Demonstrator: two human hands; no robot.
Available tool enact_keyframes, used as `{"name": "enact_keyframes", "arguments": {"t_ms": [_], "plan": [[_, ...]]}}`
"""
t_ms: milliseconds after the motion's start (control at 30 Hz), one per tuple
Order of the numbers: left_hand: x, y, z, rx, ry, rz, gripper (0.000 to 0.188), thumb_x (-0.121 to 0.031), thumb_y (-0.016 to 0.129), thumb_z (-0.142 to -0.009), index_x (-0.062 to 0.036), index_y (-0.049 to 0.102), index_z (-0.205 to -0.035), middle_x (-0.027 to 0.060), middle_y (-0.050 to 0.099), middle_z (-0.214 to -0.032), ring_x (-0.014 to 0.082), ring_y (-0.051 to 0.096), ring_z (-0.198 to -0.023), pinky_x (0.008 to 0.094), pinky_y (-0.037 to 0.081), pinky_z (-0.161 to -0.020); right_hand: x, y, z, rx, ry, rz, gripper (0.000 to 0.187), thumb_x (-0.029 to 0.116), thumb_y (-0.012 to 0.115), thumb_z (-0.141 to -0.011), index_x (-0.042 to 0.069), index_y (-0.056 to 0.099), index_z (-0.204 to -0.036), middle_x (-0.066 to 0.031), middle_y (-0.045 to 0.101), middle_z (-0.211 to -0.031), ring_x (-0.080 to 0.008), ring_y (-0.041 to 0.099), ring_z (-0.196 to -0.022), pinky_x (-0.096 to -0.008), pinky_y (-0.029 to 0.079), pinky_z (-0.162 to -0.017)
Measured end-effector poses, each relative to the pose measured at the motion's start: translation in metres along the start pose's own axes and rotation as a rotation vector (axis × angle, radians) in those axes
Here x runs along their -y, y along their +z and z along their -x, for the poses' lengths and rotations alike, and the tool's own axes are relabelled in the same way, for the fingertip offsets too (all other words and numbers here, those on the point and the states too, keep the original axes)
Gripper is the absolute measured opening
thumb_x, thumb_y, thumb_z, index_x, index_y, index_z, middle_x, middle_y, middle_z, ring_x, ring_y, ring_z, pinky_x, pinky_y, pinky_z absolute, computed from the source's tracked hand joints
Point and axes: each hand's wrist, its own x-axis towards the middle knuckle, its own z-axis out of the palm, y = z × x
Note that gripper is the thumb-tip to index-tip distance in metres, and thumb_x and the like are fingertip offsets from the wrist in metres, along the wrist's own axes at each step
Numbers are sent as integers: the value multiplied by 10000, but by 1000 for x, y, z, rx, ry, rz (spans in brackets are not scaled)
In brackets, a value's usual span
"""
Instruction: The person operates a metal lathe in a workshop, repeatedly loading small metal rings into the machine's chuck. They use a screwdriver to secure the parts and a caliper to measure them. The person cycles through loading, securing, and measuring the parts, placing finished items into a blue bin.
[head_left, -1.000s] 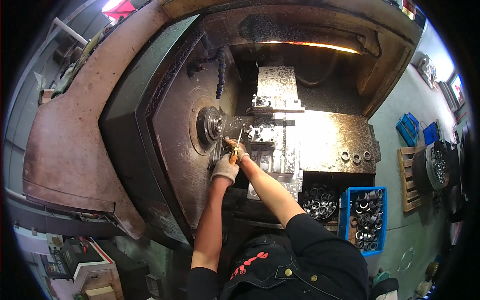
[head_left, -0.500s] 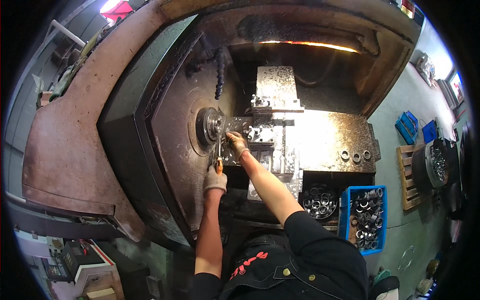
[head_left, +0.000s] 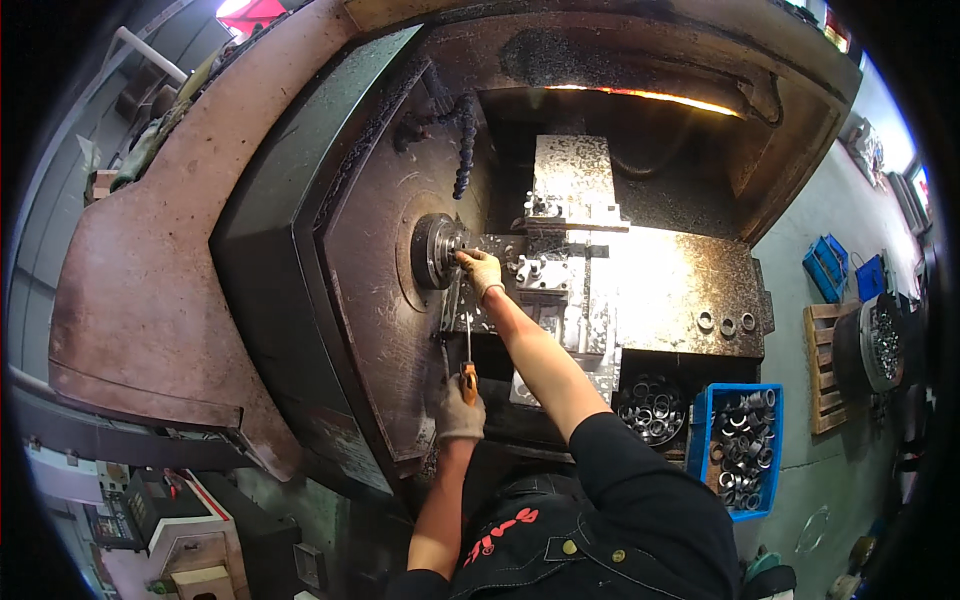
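Observation:
In my gloved left hand [head_left: 461,412] is an orange-handled tool [head_left: 469,383] with a long thin metal shaft pointing away from me; its exact kind is unclear. The shaft stands below the round lathe chuck [head_left: 432,250], apart from it. My gloved right hand [head_left: 482,272] reaches to the chuck's face, its fingers closed at the centre. Whatever they pinch there is hidden by the fingers. Just right of that hand sits a tool holder block [head_left: 541,272] with bolts, and a second tool holder [head_left: 545,205] stands farther back.
Three metal rings [head_left: 728,326] lie on the machine's flat plate [head_left: 680,280]. Below it are a round pan [head_left: 652,410] of rings and a blue crate [head_left: 777,450] full of rings. A segmented coolant hose [head_left: 465,150] hangs above the chuck. The dark door panel [head_left: 290,220] stands left.
My left hand has drawn the tool back toward me, away from the chuck. My right hand has moved in against the chuck's face. The whole view has shifted slightly.

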Motion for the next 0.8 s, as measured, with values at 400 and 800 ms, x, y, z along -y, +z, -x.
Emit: {"name": "enact_keyframes", "arguments": {"t_ms": [400, 800], "plan": [[64, -72, 138, 382, 181, 533, 378, -64, 657, -766, -31, 543, -1125, 56, 609, -858, 127, 595, -766, 261, 485, -711, 9, 2, -6, 111, -24, 104, 422, 277, 716, -790, 76, 582, -1136, -33, 646, -919, -116, 587, -786, -250, 472, -616], [205, -282, 203, -57, -21, 1023, 243, -96, 511, -859, 24, 549, -1067, 157, 597, -1007, 210, 609, -805, 319, 522, -691, 5, -2, -31, 54, 14, 218, 317, 336, 720, -789, 79, 649, -959, 1, 626, -772, -100, 559, -594, -245, 433, -473]]}}
